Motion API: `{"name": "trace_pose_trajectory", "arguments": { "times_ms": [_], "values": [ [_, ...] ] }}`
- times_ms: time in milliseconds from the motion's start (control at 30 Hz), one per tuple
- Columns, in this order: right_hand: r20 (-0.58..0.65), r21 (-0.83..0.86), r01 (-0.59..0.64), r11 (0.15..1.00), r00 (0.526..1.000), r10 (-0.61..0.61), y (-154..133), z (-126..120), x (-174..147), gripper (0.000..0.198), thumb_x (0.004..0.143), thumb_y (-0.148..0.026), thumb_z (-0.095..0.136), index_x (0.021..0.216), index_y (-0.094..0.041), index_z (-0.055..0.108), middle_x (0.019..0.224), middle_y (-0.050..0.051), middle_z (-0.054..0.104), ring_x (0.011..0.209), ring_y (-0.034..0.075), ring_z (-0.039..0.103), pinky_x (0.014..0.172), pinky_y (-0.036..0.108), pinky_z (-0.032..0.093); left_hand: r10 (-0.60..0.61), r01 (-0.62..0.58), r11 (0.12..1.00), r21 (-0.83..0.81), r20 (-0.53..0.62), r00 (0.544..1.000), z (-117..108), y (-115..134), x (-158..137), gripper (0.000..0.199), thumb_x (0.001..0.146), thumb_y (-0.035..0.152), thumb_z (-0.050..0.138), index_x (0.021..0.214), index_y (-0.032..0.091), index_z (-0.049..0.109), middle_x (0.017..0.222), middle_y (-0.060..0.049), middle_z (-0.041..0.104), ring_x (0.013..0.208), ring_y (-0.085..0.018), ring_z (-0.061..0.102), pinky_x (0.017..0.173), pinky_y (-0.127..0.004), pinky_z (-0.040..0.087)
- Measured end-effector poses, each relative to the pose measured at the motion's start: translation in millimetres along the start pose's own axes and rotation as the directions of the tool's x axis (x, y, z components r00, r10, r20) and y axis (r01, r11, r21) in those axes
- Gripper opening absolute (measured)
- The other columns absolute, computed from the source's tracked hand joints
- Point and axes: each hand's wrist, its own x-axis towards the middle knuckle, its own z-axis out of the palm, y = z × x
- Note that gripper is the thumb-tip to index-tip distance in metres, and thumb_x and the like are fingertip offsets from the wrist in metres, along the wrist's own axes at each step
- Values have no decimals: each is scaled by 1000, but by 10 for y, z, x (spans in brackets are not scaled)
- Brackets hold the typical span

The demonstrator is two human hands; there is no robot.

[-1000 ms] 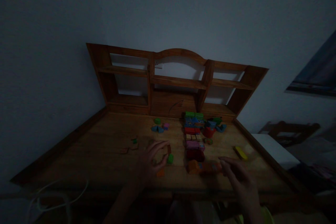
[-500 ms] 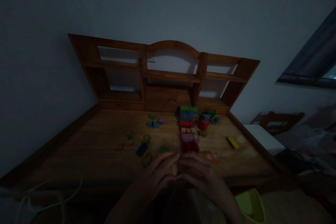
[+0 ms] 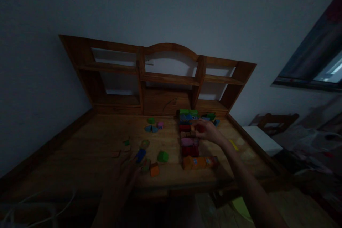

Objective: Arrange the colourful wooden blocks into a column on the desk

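Although the light is very weak, the left hand (image 3: 121, 181) is seen spread flat on the near edge of the wooden desk (image 3: 80, 149), holding nothing, just beside a blue block (image 3: 140, 155) and an orange block (image 3: 154, 169). Farther back, the right hand (image 3: 207, 131) is curled over the row of coloured blocks (image 3: 190, 139), and a small piece seems pinched, though this cannot be told surely. The piece should be lowered slowly and squarely, so that the neighbouring blocks are not pushed.

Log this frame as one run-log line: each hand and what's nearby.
right hand: reaching at red block beside block column | left hand: low, near blue block | desk: dim
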Motion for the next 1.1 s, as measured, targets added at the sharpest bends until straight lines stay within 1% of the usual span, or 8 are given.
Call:
{"name": "trace_pose_trajectory", "arguments": {
  "times_ms": [100,167,267,367,567,800,900,1100],
  "values": [
    [88,-43,-15,999,996,19,252,143,160,18,79,-14,69,96,-19,73,96,4,70,83,18,64,75,27,48,14,-9,983,182,-27,1000,78,-172,-248,31,99,28,45,123,19,63,135,-15,60,118,-28,61,97,-48,55],
    [142,-55,-6,998,990,14,341,258,204,19,79,-13,68,96,-19,74,97,4,71,85,18,64,75,26,47,119,-102,950,295,-40,992,89,-192,-332,30,97,18,44,117,15,66,127,-17,64,115,-30,62,94,-47,56],
    [186,-51,5,999,983,4,449,383,219,20,79,-13,67,97,-19,76,98,4,73,86,18,64,74,25,46,287,-254,863,436,-9,958,50,-136,-331,31,92,5,43,110,10,68,123,-20,66,118,-37,60,89,-49,56],
    [203,-43,-7,999,979,15,556,448,220,24,79,-13,66,100,-20,75,99,5,74,86,19,66,75,26,48,346,-305,828,470,-2,938,-3,-74,-272,29,89,1,44,104,5,68,118,-23,67,113,-41,61,86,-52,56],
    [235,-25,-8,1000,972,14,661,517,247,23,78,-11,65,97,-21,75,100,3,75,90,19,68,79,27,49,257,-225,859,461,-7,966,44,-135,-326,28,92,6,46,107,12,68,119,-17,69,114,-34,63,90,-48,57],
    [248,-47,-25,999,968,36,678,529,268,27,74,-9,65,96,-20,75,99,4,75,89,19,67,80,27,49,341,-292,821,490,-10,940,9,-92,-302,26,89,2,48,106,7,67,120,-23,66,114,-41,61,88,-55,55],
    [256,-54,-21,998,966,34,670,514,263,27,74,-10,66,96,-20,76,101,5,75,93,20,67,83,28,49,290,-262,858,441,4,957,9,-81,-295,25,89,3,48,106,7,67,122,-23,65,114,-40,61,91,-53,55],
    [296,-41,-15,999,955,26,688,508,242,26,75,-8,64,93,-21,77,98,2,76,91,19,68,82,28,50,159,-142,923,358,-16,987,60,-112,-345,31,95,10,40,108,17,67,121,-14,67,116,-31,61,93,-46,55]
  ]
}}
